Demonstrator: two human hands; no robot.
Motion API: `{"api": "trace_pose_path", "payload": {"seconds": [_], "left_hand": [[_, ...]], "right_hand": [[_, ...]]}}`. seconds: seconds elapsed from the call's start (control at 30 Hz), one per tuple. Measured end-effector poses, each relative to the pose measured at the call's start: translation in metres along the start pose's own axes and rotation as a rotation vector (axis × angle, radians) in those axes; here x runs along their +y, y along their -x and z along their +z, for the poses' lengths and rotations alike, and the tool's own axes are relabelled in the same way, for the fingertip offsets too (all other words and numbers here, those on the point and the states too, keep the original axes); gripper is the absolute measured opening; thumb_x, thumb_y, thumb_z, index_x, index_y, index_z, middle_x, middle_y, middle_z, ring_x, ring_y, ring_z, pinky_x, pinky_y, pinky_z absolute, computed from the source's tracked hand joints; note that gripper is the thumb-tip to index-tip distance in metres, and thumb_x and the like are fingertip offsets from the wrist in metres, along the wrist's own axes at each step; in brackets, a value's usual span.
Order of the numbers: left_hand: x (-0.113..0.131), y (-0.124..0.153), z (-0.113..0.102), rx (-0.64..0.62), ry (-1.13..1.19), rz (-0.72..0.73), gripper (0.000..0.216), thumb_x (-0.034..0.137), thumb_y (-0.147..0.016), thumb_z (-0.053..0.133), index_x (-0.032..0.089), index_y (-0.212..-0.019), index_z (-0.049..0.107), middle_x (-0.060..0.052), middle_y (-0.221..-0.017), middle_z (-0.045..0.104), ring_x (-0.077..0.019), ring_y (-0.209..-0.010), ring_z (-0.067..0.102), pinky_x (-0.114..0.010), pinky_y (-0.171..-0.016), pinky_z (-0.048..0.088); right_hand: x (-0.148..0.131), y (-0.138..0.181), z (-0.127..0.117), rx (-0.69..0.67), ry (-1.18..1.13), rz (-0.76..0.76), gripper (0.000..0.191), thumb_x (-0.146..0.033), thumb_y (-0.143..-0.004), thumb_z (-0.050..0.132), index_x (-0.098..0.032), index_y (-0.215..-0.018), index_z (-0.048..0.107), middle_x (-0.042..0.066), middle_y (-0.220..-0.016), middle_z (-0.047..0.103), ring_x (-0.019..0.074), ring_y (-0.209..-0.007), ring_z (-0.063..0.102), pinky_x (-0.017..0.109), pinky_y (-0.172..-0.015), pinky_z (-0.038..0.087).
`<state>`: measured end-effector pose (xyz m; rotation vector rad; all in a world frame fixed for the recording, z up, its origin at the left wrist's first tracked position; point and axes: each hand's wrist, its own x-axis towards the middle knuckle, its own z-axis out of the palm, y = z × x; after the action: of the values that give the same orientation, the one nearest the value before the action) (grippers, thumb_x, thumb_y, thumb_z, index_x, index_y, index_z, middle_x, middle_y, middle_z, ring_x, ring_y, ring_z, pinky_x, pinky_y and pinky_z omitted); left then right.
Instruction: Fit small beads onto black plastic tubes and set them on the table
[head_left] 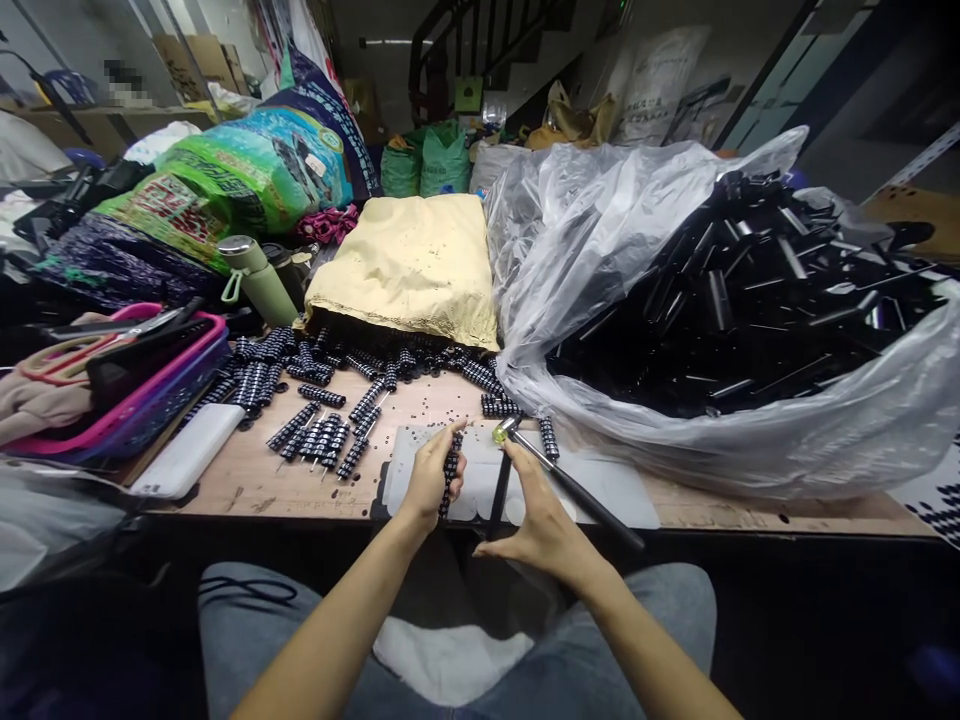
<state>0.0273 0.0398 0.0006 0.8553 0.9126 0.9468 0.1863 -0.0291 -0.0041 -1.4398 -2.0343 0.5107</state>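
My left hand is closed around a slim black piece with a pale dotted pattern, held upright near the table's front edge. Opposite it, my right hand has thumb and fingers spread apart. A plain dark bar stands between the two hands, and I see no grip on it. Just beyond my right fingers lies a hammer with a yellow-green striking face and a black handle. Beneath the hands is a pale mat. Similar patterned black pieces lie to the left, some with thin metal pins sticking out.
A large clear plastic bag of shiny black tubes fills the right side. At the back sits a cream cloth-covered bundle. Leftward are a pink basket with scissors, a white box and a green flask. Tiny rings dot the table.
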Motion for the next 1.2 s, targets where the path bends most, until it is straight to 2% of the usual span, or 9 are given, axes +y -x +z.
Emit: {"api": "trace_pose_path", "payload": {"seconds": [0.13, 0.23, 0.33, 0.53, 0.77, 0.87, 0.97, 1.1, 1.2], "left_hand": [[0.007, 0.015, -0.004, 0.048, 0.084, -0.060, 0.046, 0.048, -0.075, 0.051, 0.015, -0.108, 0.053, 0.004, -0.056, 0.048, -0.0049, -0.037, 0.042, -0.016, -0.034, 0.029], [0.009, 0.021, 0.000, 0.103, 0.086, -0.054, 0.040, 0.048, -0.072, 0.054, 0.013, -0.091, 0.057, 0.002, -0.054, 0.052, -0.0097, -0.041, 0.051, -0.019, -0.038, 0.038], [0.011, 0.024, 0.002, 0.110, 0.079, -0.073, 0.039, 0.050, -0.072, 0.055, 0.014, -0.087, 0.055, 0.002, -0.049, 0.053, -0.0127, -0.040, 0.054, -0.020, -0.037, 0.040], [0.012, 0.023, 0.001, 0.137, 0.105, -0.123, 0.035, 0.048, -0.071, 0.057, 0.014, -0.081, 0.053, 0.003, -0.051, 0.051, -0.0106, -0.037, 0.053, -0.019, -0.035, 0.040], [0.006, 0.017, -0.004, 0.111, -0.030, -0.191, 0.037, 0.048, -0.077, 0.047, 0.013, -0.082, 0.055, 0.000, -0.055, 0.052, -0.0113, -0.040, 0.053, -0.022, -0.038, 0.042], [-0.005, 0.020, -0.009, 0.085, -0.337, 0.051, 0.035, 0.041, -0.081, 0.044, 0.014, -0.097, 0.058, -0.006, -0.077, 0.058, -0.0155, -0.063, 0.059, -0.031, -0.059, 0.050], [-0.021, 0.024, -0.015, 0.061, -0.833, 0.385, 0.041, 0.023, -0.078, 0.050, 0.018, -0.119, 0.050, -0.010, -0.100, 0.052, -0.0195, -0.091, 0.054, -0.036, -0.081, 0.045], [-0.038, 0.021, -0.027, -0.047, -1.322, 0.557, 0.043, 0.007, -0.081, 0.040, 0.014, -0.122, 0.045, -0.011, -0.096, 0.053, -0.0199, -0.091, 0.051, -0.036, -0.081, 0.045], [-0.038, 0.016, -0.039, -0.158, -1.521, 0.703, 0.040, 0.004, -0.083, 0.035, 0.014, -0.120, 0.046, -0.011, -0.096, 0.055, -0.0189, -0.089, 0.052, -0.033, -0.076, 0.045]], "right_hand": [[-0.020, -0.021, 0.003, -0.029, -0.072, -0.113, 0.120, -0.052, -0.049, 0.075, -0.020, -0.138, 0.002, 0.017, -0.138, 0.023, 0.0330, -0.129, 0.022, 0.050, -0.104, 0.026], [-0.031, -0.035, 0.008, -0.087, -0.125, -0.191, 0.118, -0.052, -0.048, 0.075, -0.018, -0.138, 0.006, 0.018, -0.136, 0.026, 0.0315, -0.129, 0.023, 0.049, -0.105, 0.026], [-0.035, -0.041, 0.014, -0.097, -0.169, -0.223, 0.115, -0.051, -0.048, 0.075, -0.016, -0.136, 0.011, 0.018, -0.135, 0.028, 0.0298, -0.129, 0.023, 0.047, -0.106, 0.026], [-0.036, -0.040, 0.019, -0.139, -0.210, -0.164, 0.115, -0.050, -0.046, 0.076, -0.017, -0.135, 0.011, 0.017, -0.135, 0.027, 0.0276, -0.128, 0.027, 0.043, -0.105, 0.028], [-0.038, -0.038, 0.027, -0.056, -0.184, -0.093, 0.104, -0.034, -0.046, 0.078, -0.015, -0.130, 0.021, 0.015, -0.128, 0.036, 0.0265, -0.121, 0.034, 0.039, -0.102, 0.032], [-0.030, -0.038, 0.042, 0.021, -0.100, -0.054, 0.098, -0.027, -0.048, 0.073, -0.013, -0.130, 0.021, 0.017, -0.127, 0.037, 0.0288, -0.121, 0.034, 0.043, -0.101, 0.033], [-0.022, -0.036, 0.058, 0.127, 0.022, 0.024, 0.080, -0.020, -0.060, 0.061, -0.009, -0.130, 0.023, 0.020, -0.125, 0.039, 0.0297, -0.120, 0.035, 0.047, -0.100, 0.032], [-0.006, -0.022, 0.050, 0.081, 0.209, 0.063, 0.069, -0.023, -0.066, 0.059, -0.011, -0.128, 0.030, 0.019, -0.125, 0.040, 0.0297, -0.117, 0.038, 0.045, -0.093, 0.038], [0.018, -0.003, 0.018, 0.152, 0.552, 0.302, 0.040, -0.035, -0.073, 0.058, -0.013, -0.106, 0.050, 0.018, -0.107, 0.053, 0.0321, -0.101, 0.048, 0.045, -0.079, 0.042]]}}
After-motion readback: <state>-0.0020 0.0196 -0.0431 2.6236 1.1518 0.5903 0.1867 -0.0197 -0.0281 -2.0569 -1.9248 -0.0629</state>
